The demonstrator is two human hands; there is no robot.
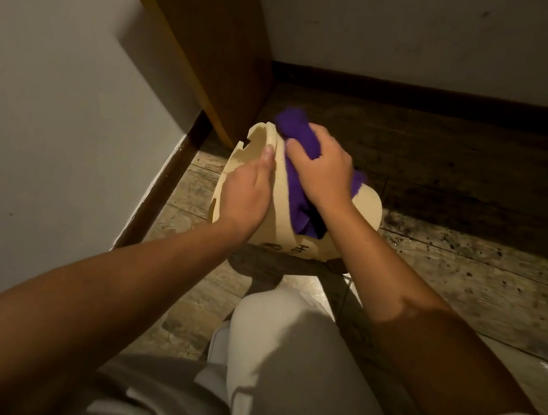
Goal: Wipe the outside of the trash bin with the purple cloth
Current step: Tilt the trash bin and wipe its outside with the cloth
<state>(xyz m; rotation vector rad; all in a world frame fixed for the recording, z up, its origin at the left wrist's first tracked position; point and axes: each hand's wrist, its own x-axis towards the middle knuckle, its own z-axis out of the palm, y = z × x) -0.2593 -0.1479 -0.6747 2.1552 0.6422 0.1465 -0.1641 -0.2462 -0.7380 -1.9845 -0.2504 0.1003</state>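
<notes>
Tiled floor (464, 275): one bin (367, 206), left hand (244, 197) gripping; right hand (325, 175) clutching one cloth (295, 203).

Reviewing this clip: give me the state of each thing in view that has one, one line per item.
trash bin: tipped on its side, off upright, held by both hands.
purple cloth: bunched, pressed against the bin's outer wall.
left hand: gripping the bin's rim, steadying it.
right hand: closed on the cloth.
floor: tiled, visibly stained and speckled.
</notes>
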